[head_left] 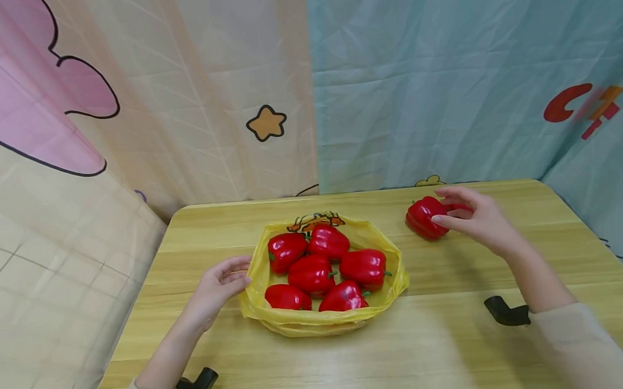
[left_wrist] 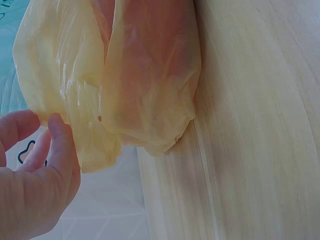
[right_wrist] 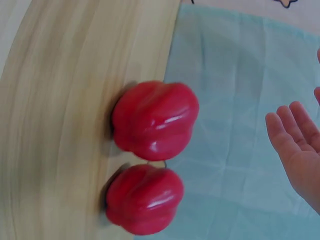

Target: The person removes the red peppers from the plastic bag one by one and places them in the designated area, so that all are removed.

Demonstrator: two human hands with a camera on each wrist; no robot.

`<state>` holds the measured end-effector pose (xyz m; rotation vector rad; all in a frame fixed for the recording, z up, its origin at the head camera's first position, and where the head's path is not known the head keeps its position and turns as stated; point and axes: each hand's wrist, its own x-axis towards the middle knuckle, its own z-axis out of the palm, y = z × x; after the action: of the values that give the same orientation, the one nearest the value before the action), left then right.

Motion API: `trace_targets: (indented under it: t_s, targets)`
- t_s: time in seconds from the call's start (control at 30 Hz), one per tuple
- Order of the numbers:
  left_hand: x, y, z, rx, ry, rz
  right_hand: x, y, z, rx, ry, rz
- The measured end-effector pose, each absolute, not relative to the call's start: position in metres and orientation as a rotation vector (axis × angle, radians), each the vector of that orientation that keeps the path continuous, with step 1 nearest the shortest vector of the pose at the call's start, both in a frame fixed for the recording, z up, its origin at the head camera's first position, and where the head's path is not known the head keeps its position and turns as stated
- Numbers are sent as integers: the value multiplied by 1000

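While the left hand [head_left: 217, 286] pinches the rim of the yellow bag [head_left: 310, 319], lower centre of the head view, six red peppers [head_left: 311, 275] lie inside; the right hand [head_left: 474, 218], thumb and fingers parted, hovers beside two loose peppers [head_left: 428, 218], right of centre. Left wrist view: thumb and finger pinch the bag, left. Right wrist view: loose peppers rest on the table [right_wrist: 55, 125], left of the hand.
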<state>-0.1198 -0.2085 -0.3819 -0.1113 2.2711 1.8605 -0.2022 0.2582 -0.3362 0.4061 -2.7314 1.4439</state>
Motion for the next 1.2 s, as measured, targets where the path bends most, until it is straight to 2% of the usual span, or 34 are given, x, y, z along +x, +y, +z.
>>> trace_targets:
  t_s: [0.3, 0.73, 1.2]
  targets:
    - [-121, -209, -382, -104, 2268, 1862, -193, 234, -327, 694, -2725, 1384]
    - [-120, -209, -381, -109, 2269, 1860, -188, 205, -342, 1093, -2588, 1341]
    - [-119, -209, -381, -116, 2267, 1854, -180, 179, -361, 1237, -2636, 1283]
